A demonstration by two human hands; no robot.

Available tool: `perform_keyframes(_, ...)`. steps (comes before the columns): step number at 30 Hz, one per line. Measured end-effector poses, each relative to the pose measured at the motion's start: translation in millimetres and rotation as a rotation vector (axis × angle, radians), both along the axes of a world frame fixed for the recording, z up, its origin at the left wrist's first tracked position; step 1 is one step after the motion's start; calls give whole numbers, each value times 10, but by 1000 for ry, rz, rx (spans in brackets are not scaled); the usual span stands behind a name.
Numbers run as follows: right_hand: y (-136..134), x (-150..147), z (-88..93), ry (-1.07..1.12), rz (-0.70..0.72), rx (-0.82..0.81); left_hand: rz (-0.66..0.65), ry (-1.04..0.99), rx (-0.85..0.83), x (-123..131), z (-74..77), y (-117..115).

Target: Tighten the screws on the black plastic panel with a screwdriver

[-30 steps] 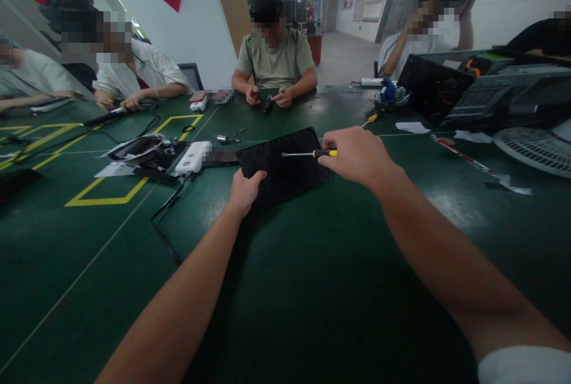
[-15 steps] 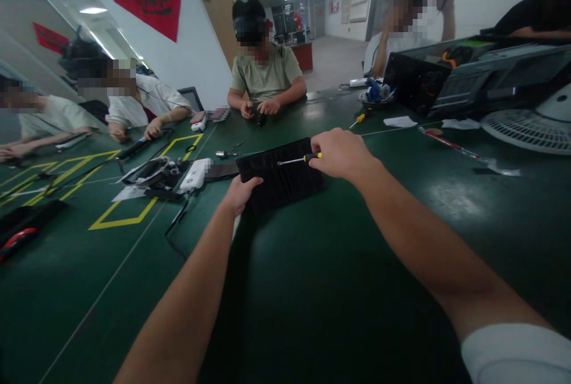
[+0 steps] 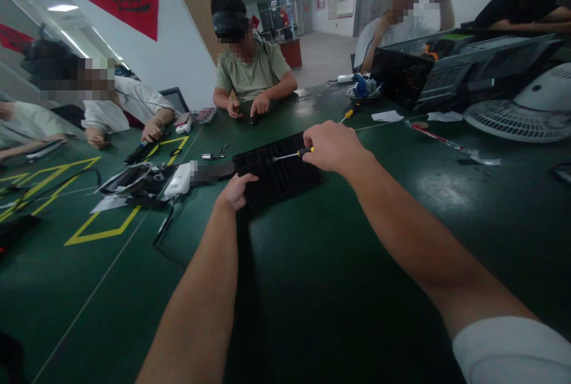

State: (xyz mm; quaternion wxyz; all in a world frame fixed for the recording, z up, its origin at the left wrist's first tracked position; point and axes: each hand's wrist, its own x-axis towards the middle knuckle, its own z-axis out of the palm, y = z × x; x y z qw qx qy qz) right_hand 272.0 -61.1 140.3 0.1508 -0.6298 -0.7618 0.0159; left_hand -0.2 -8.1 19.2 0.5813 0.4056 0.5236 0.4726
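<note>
A flat black panel with raised ribs [image 3: 285, 179] lies slightly turned on the green table in front of me; its exact kind I cannot make out. At its near left edge my left hand [image 3: 236, 191] is closed on it, thumb on top and the other fingers mostly hidden. A screwdriver [image 3: 288, 156] with a black and yellow handle is gripped in my right hand [image 3: 334, 145] over the panel's right side. Its thin metal shaft points left across the ribs. Whether the tip touches the panel I cannot tell.
Left of the panel are a white device [image 3: 177, 180] with a cable and small metal parts [image 3: 218, 154]. Another yellow screwdriver [image 3: 350, 113] lies beyond my right hand. A computer case [image 3: 482, 69] and white fan [image 3: 521, 110] stand right. Several people sit around the table [image 3: 357, 289].
The whole scene has shifted left in view as my head turned. Both hands keep their holds on the panel and the screwdriver. Across the table, a person's hands have moved slightly.
</note>
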Motion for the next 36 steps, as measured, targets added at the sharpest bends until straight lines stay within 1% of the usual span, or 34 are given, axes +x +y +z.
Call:
perform_keyframes(6,7,10,-5,-20,-13,-13,-1,-14,28,0,-44,-1)
perform_keyframes(13,12,42,0,-41,-51,-7,11,6,48,72,-70,4)
perform_keyframes(20,-5,89,-2,-69,-25,27,-30,4,49,70,-103,16)
perform_keyframes(31,10,105,-13,-73,-8,35,-21,-10,62,65,-128,24)
perform_keyframes(36,-12,76,1,-75,-26,28,-27,6,51,69,-122,16)
